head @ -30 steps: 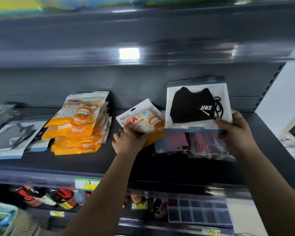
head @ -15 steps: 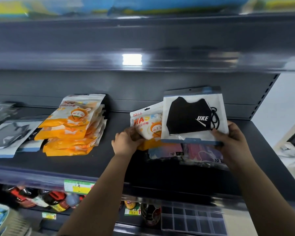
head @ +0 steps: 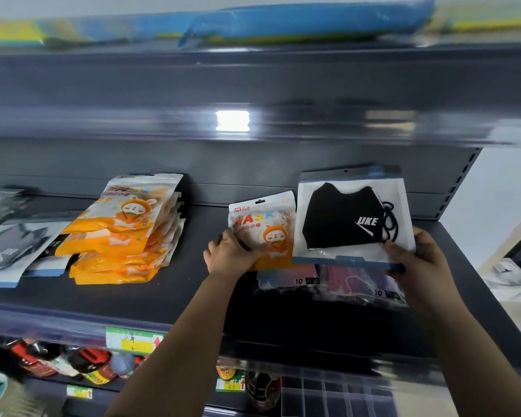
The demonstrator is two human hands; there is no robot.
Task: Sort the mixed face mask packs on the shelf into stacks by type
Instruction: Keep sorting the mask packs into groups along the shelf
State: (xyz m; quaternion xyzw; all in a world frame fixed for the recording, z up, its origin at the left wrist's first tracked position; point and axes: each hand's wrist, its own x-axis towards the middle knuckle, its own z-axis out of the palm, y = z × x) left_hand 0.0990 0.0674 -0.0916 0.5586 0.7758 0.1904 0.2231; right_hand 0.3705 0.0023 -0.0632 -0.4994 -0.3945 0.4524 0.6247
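The left hand (head: 227, 255) gripped an orange cartoon mask pack (head: 263, 228) by its lower left corner, thumb across the front and fingers curled behind, holding it raised above the dark shelf (head: 169, 299). Just right of those fingers, the right hand (head: 418, 260) pinched the lower right corner of a clear pack holding a black mask (head: 348, 216), its left edge overlapping the orange pack. Below both sets of fingers lay pinkish mask packs (head: 352, 282) on the shelf, while a stack of orange packs (head: 127, 233) and a stack of black-mask packs (head: 9, 251) sat well to the left of the left hand.
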